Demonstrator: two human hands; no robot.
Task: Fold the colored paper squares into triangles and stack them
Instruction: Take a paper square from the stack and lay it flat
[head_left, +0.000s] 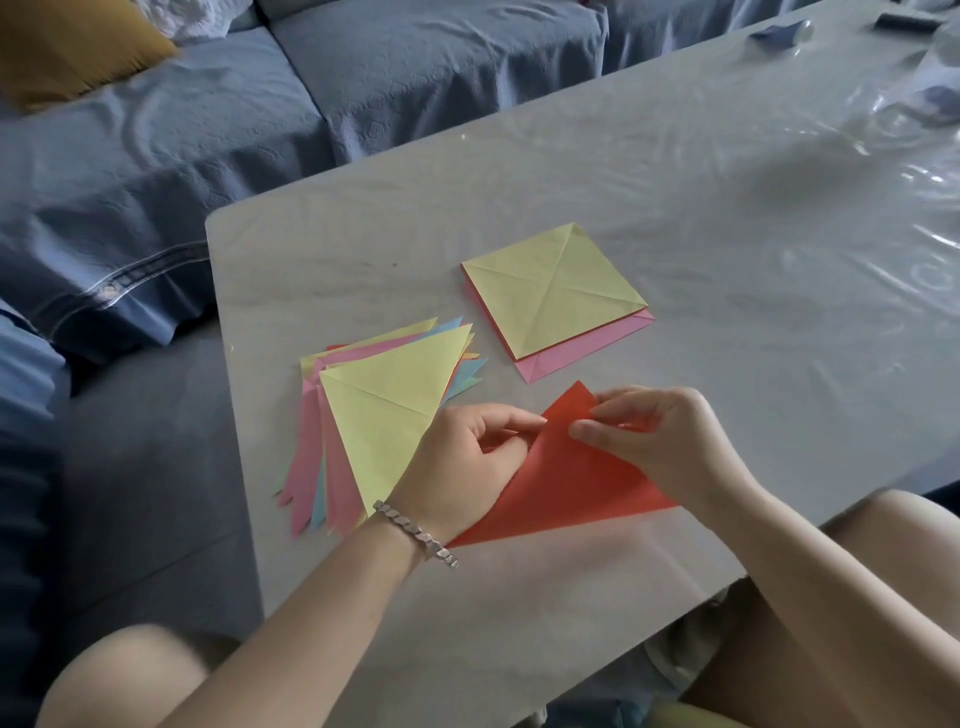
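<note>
Left hand (467, 457) and right hand (660, 441) each pinch the red paper (571, 483).

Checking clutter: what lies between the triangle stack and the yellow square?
Bare table separates triangle stack and yellow square, per the head view.

We see a red paper (566, 478), and the triangle pile (389, 415) is yellow on top with pink, blue and green under it. The square pile (553, 291) is yellow on top with pink below. The table (675, 208) is pale grey, the sofa (415, 67) blue, the cushion (72, 47) mustard yellow, the bracelet (415, 533) silver.
</note>
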